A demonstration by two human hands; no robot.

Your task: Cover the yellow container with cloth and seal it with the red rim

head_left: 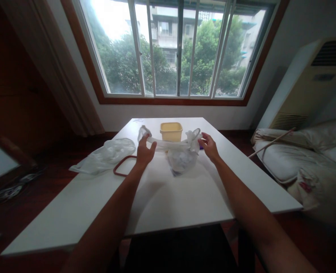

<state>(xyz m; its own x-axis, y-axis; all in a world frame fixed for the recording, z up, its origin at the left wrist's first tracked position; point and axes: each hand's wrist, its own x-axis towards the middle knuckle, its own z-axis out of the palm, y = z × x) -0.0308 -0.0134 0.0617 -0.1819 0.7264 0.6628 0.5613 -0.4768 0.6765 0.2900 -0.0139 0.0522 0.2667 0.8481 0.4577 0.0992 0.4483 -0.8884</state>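
A thin white plastic bag (182,159) is stretched sideways between my hands above the table. My left hand (145,151) grips its left end, thumb toward the middle, with a loose handle puffed up beyond the fingers. On the other side, the fingers of my right hand (210,146) are closed on the bag's crumpled right end. Its lower part hangs down with a bulge; whatever is inside cannot be made out. Just behind the bag stands a pale yellow plastic tub (171,131) without a lid on it. A reddish-brown rounded frame (119,167) lies beside my left forearm.
A second crumpled white plastic bag (105,154) spreads over the left edge of the white table (179,201). Something purple (201,148) shows slightly by my right hand. A cushioned seat (272,151) with a thin stick stands at the right, and a window is ahead.
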